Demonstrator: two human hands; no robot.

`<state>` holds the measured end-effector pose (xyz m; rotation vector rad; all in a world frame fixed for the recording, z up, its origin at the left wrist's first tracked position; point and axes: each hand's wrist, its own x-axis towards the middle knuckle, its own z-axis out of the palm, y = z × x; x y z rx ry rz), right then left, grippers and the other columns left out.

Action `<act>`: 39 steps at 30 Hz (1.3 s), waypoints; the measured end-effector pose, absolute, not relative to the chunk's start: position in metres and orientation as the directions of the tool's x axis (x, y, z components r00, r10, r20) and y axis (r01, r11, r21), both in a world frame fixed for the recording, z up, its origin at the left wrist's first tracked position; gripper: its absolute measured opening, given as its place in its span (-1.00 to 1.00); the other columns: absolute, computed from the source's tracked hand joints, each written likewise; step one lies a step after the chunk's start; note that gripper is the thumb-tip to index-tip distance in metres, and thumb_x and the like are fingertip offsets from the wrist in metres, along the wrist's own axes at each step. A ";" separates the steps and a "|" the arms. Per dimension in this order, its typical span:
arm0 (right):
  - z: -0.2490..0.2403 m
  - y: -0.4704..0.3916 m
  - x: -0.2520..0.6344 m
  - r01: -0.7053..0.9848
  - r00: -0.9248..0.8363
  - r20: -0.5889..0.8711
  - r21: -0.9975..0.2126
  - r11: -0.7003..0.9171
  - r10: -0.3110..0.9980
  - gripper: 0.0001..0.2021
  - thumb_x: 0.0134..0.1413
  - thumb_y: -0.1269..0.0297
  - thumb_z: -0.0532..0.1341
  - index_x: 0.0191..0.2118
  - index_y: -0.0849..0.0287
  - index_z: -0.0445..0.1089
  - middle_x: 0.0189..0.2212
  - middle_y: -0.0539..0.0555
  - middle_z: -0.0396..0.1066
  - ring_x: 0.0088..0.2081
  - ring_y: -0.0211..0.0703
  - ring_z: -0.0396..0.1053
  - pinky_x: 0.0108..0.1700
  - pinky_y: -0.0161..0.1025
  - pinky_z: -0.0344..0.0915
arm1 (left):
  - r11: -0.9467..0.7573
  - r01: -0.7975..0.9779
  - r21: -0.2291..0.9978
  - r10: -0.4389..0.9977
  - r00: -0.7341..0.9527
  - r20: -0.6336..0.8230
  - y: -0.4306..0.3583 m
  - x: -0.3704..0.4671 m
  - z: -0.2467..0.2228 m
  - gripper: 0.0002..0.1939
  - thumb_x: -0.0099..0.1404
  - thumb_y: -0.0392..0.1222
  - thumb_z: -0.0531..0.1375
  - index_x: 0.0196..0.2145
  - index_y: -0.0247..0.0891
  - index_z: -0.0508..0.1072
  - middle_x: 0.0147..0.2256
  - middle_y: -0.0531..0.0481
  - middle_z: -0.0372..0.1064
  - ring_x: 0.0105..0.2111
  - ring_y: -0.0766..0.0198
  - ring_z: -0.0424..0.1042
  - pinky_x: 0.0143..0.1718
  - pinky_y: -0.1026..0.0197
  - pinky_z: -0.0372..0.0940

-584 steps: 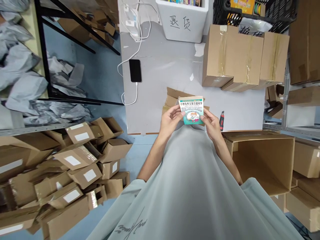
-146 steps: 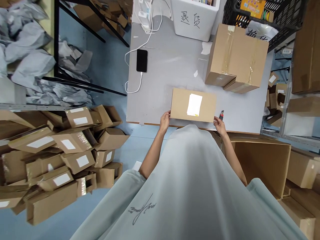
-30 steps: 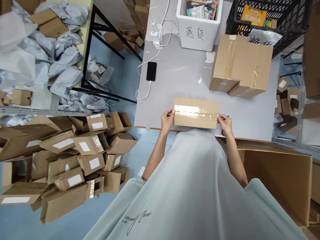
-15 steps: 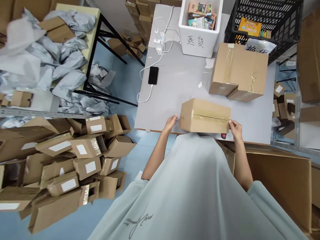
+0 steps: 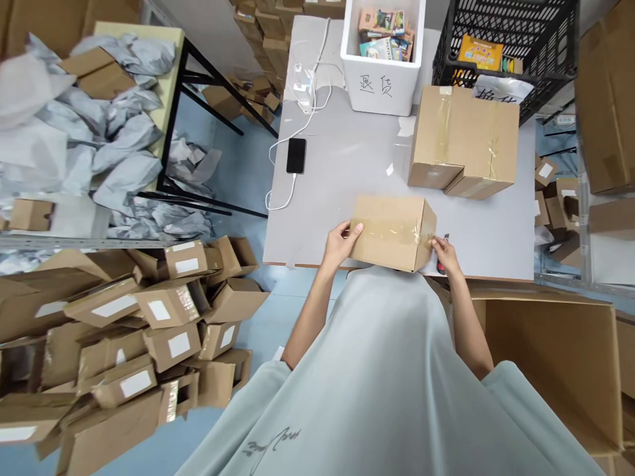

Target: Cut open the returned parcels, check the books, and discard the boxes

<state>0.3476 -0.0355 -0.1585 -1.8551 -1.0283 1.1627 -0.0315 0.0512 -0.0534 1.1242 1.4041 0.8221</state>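
A taped cardboard box (image 5: 389, 221) rests at the front edge of the table, close to my body. My left hand (image 5: 340, 244) grips its left end, thumb over the top edge and fingers at the side. At the opposite end, the fingertips of my right hand (image 5: 446, 254) are pinched together against the end face, where clear tape is folded over. Whether they hold the tape's end or the cardboard is too small to tell. Partly under my right hand lies a red-and-black utility knife (image 5: 441, 266) on the tabletop.
Larger cardboard boxes (image 5: 464, 142) stand at the table's back right, before a black crate (image 5: 506, 53). A white bin (image 5: 381, 82) holds packs. A phone (image 5: 296, 156) charges at left. Several used boxes (image 5: 169, 311) cover the floor; a big open carton (image 5: 550, 363) sits right.
The box has turned, so its end face now shows on the right. My left hand has moved from beside the box onto its left end. My right hand has shifted slightly left.
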 end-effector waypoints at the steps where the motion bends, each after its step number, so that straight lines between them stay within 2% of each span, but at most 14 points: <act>1: -0.160 -0.033 0.338 0.221 0.269 -0.404 -0.858 -0.464 0.874 -0.34 0.12 -0.40 0.37 0.00 0.11 0.71 0.06 0.27 0.75 0.21 0.31 0.61 0.38 0.29 0.47 | 0.286 0.214 0.934 0.953 0.035 -0.300 0.052 -0.036 -0.050 -0.34 0.38 0.38 0.44 0.12 -0.24 0.73 0.07 -0.19 0.70 -0.04 -0.04 0.65 -0.02 0.05 0.54; 4: -0.160 -0.026 0.317 0.118 0.288 -0.527 -0.809 -0.576 0.799 -0.41 0.06 -0.33 0.45 -0.04 0.09 0.68 0.04 0.23 0.75 0.18 0.25 0.61 0.35 0.24 0.49 | 0.234 0.285 0.930 0.969 0.004 -0.246 0.056 -0.045 -0.044 -0.33 0.40 0.36 0.42 0.17 -0.24 0.73 0.11 -0.21 0.70 -0.08 -0.01 0.65 -0.05 0.05 0.54; 9: -0.148 -0.016 0.314 -0.025 0.355 -0.617 -0.757 -0.653 0.702 -0.55 0.26 -0.27 0.36 -0.15 0.05 0.58 -0.01 0.21 0.74 0.13 0.15 0.61 0.33 0.17 0.51 | 0.181 0.290 0.940 0.972 0.093 -0.216 0.063 -0.053 -0.043 -0.28 0.42 0.43 0.36 0.20 -0.23 0.72 0.19 -0.22 0.68 0.10 -0.06 0.65 0.17 -0.02 0.53; 13: -0.136 -0.013 0.321 -0.112 0.388 -0.630 -0.757 -0.644 0.673 -0.49 0.31 -0.38 0.30 -0.23 0.03 0.54 -0.13 0.23 0.72 0.07 0.16 0.65 0.28 0.14 0.57 | 0.119 0.282 0.952 0.962 0.204 -0.181 0.070 -0.058 -0.039 -0.19 0.42 0.52 0.33 0.25 -0.23 0.69 0.25 -0.23 0.65 0.20 -0.12 0.63 0.25 -0.05 0.52; 15: -0.130 -0.017 0.327 -0.161 0.399 -0.612 -0.779 -0.605 0.682 -0.39 0.20 -0.50 0.34 -0.22 0.03 0.53 -0.13 0.21 0.71 0.03 0.15 0.67 0.27 0.12 0.59 | 0.066 0.280 0.958 0.968 0.216 -0.130 0.073 -0.060 -0.037 -0.17 0.46 0.52 0.30 0.33 -0.21 0.64 0.31 -0.23 0.60 0.30 -0.13 0.58 0.36 -0.08 0.45; 17: -0.124 -0.023 0.334 -0.214 0.424 -0.575 -0.814 -0.539 0.700 -0.31 0.00 -0.58 0.44 -0.24 0.03 0.52 -0.15 0.15 0.69 -0.05 0.07 0.67 0.24 0.07 0.62 | -0.012 0.310 0.951 0.977 0.206 -0.055 0.077 -0.062 -0.037 -0.17 0.51 0.51 0.26 0.40 -0.18 0.58 0.37 -0.23 0.54 0.39 -0.12 0.49 0.48 -0.12 0.33; 20: -0.117 -0.035 0.343 -0.220 0.486 -0.498 -0.865 -0.451 0.718 -0.27 -0.22 -0.54 0.57 -0.25 0.02 0.48 -0.23 0.04 0.63 -0.11 -0.03 0.65 0.16 0.01 0.65 | -0.083 0.439 0.895 0.989 0.149 0.019 0.084 -0.062 -0.047 -0.21 0.56 0.48 0.21 0.44 -0.12 0.56 0.36 -0.26 0.51 0.42 -0.11 0.41 0.55 -0.19 0.18; 23: -0.116 -0.046 0.341 -0.141 0.495 -0.439 -0.892 -0.429 0.750 -0.30 -0.16 -0.49 0.58 -0.22 0.01 0.44 -0.24 0.01 0.61 -0.07 -0.01 0.66 0.13 0.02 0.65 | -0.021 0.474 0.880 0.995 0.092 -0.025 0.088 -0.055 -0.066 -0.23 0.60 0.48 0.15 0.42 -0.12 0.58 0.30 -0.30 0.50 0.37 -0.09 0.42 0.49 -0.17 0.26; 26: -0.119 -0.055 0.329 -0.086 0.459 -0.432 -0.891 -0.445 0.776 -0.30 -0.20 -0.43 0.62 -0.20 0.00 0.43 -0.18 0.07 0.62 -0.05 0.07 0.67 0.12 0.06 0.63 | 0.090 0.371 0.924 0.988 0.087 -0.131 0.089 -0.046 -0.086 -0.24 0.65 0.43 0.09 0.42 -0.20 0.57 0.35 -0.33 0.49 0.37 -0.08 0.45 0.42 -0.10 0.36; 29: -0.125 -0.061 0.316 -0.045 0.387 -0.448 -0.882 -0.468 0.806 -0.30 -0.22 -0.37 0.65 -0.15 0.00 0.46 -0.07 0.23 0.65 0.02 0.20 0.67 0.16 0.15 0.60 | 0.210 0.285 0.935 0.969 0.065 -0.237 0.085 -0.044 -0.106 -0.26 0.59 0.35 0.24 0.46 -0.20 0.52 0.45 -0.32 0.42 0.35 -0.12 0.50 0.41 -0.12 0.41; 31: -0.129 -0.062 0.312 -0.039 0.335 -0.466 -0.875 -0.482 0.819 -0.36 -0.09 -0.37 0.60 -0.11 -0.01 0.49 0.03 0.32 0.65 0.11 0.27 0.64 0.20 0.20 0.58 | 0.266 0.250 0.931 0.955 0.060 -0.290 0.081 -0.049 -0.119 -0.18 0.48 0.27 0.40 0.51 -0.20 0.45 0.48 -0.35 0.39 0.33 -0.15 0.54 0.38 -0.15 0.46; 35: -0.141 -0.050 0.312 -0.174 0.339 -0.590 -0.805 -0.567 0.733 -0.51 0.17 -0.33 0.43 -0.07 -0.03 0.52 0.14 0.25 0.65 0.21 0.15 0.59 0.31 0.12 0.53 | 0.364 0.186 0.913 0.929 -0.003 -0.370 0.071 -0.063 -0.141 0.01 0.35 0.18 0.53 0.57 -0.27 0.33 0.39 -0.46 0.47 0.24 -0.19 0.62 0.29 -0.24 0.54; 39: -0.157 -0.032 0.312 -0.225 0.317 -0.703 -0.708 -0.670 0.636 -0.60 0.19 -0.22 0.43 -0.16 -0.01 0.49 -0.03 0.21 0.68 0.16 0.12 0.61 0.32 0.12 0.53 | 0.345 0.100 0.933 0.939 -0.047 -0.342 0.070 -0.074 -0.151 -0.10 0.33 0.20 0.53 0.47 -0.28 0.47 0.37 -0.41 0.51 0.27 -0.22 0.61 0.32 -0.26 0.54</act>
